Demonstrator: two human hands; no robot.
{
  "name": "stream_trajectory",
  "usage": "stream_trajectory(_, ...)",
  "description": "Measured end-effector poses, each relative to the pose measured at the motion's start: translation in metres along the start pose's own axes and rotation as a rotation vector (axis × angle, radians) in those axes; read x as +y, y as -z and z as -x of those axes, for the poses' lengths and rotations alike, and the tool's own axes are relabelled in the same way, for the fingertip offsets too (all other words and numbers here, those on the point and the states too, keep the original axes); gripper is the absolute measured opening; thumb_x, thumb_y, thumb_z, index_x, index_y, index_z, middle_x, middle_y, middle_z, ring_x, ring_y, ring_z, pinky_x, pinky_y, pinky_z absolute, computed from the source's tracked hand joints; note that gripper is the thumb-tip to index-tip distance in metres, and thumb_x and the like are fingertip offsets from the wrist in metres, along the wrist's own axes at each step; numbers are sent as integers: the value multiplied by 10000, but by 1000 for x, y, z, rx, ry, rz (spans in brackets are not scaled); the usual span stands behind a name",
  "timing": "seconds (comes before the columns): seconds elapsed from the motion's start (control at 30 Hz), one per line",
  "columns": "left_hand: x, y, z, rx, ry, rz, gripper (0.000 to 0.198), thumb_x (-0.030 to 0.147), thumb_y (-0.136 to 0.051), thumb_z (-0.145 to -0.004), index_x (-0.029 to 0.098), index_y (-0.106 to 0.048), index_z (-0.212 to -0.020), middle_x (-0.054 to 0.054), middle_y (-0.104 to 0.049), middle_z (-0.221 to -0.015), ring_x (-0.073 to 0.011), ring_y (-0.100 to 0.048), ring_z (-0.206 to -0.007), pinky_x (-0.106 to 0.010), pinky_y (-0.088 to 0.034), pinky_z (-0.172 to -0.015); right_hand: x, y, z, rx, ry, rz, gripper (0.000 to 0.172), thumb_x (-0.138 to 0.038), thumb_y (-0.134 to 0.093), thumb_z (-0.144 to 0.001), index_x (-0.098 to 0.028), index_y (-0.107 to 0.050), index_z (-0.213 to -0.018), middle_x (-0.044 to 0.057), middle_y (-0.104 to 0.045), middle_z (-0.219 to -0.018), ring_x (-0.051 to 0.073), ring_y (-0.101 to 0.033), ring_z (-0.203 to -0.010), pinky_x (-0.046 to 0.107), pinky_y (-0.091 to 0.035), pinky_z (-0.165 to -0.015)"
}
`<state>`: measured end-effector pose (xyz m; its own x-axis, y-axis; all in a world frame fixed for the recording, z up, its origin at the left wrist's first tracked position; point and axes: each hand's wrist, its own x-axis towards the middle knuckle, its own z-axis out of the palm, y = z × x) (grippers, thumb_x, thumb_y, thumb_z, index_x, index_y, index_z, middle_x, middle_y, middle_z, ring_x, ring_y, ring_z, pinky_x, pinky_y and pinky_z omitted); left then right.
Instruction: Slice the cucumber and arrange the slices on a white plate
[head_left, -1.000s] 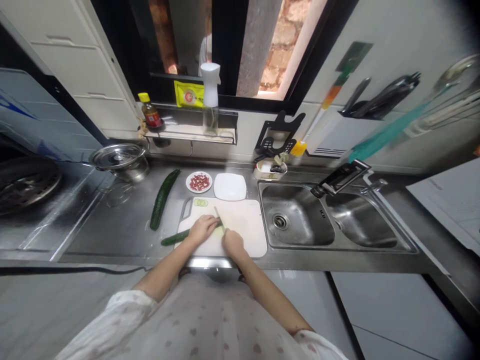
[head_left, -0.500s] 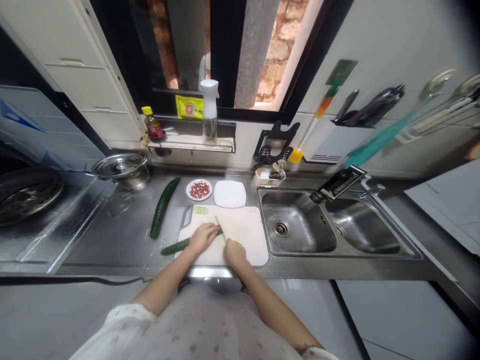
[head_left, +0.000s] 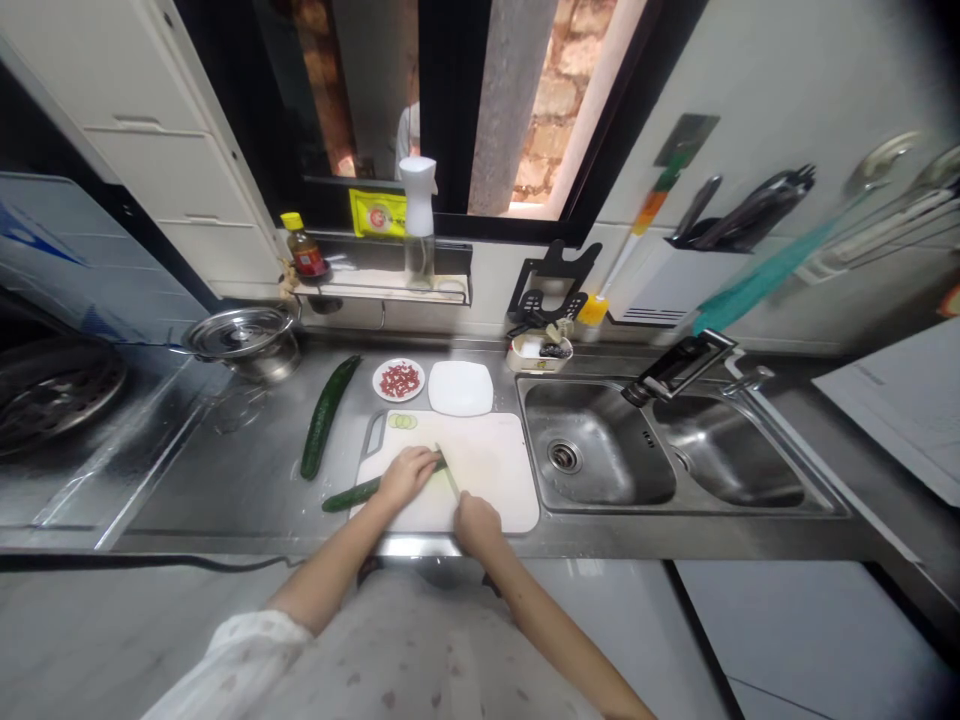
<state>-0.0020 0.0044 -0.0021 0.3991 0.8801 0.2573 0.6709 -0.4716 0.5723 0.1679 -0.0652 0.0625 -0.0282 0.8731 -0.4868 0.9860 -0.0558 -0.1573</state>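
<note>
My left hand [head_left: 406, 474] presses down on a thin green cucumber [head_left: 351, 495] that lies across the white cutting board [head_left: 487, 465], its fingers curled over it. Just to the right, my right hand [head_left: 475, 522] is closed round the handle of a knife [head_left: 445, 470] whose blade meets the cucumber's cut end. Several cucumber slices [head_left: 403, 422] lie at the board's far left corner.
A whole dark cucumber [head_left: 327, 412] lies on the steel counter to the left. Behind the board stand a small plate of red pieces [head_left: 398, 380] and a white plate [head_left: 460, 388]. A double sink [head_left: 600, 460] is to the right, a lidded pot [head_left: 244, 337] to the far left.
My right hand has drawn the knife back toward me along the board. The left hand stays on the cucumber. The camera tilted slightly.
</note>
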Motion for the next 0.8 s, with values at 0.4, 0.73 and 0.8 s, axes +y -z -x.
stream_trajectory(0.4, -3, -1, 0, -5, -20, 8, 262, 246, -495, -915, 239, -679, -1100, -57, -667, -1032, -187, -577, -973, -334, -463, -884, -13, 12, -30, 11, 25, -31, 346, -91, -363, -885, -106, -613, -1124, 186, -676, -1058, 235, -638, -1033, 307, -469, -804)
stream_trajectory(0.73, -2, -2, 1, 1, -9, 17, 249, 250, -504, -910, 236, -695, -1070, -63, -669, -1028, -191, -581, -979, -343, -463, -893, 3, 2, -4, -28, -1, -25, 310, -115, -401, -885, -123, -624, -1101, 168, -685, -1034, 222, -647, -1011, 290, -468, -792)
stream_trajectory(0.8, -2, -1, 1, -2, -5, 18, 249, 248, -506, -908, 236, -695, -1070, -62, -670, -1017, -189, -584, -978, -338, -465, -890, 7, -1, 3, -29, -6, -23, 308, -117, -401, -888, -124, -626, -1099, 167, -685, -1032, 225, -646, -1009, 293, -465, -791)
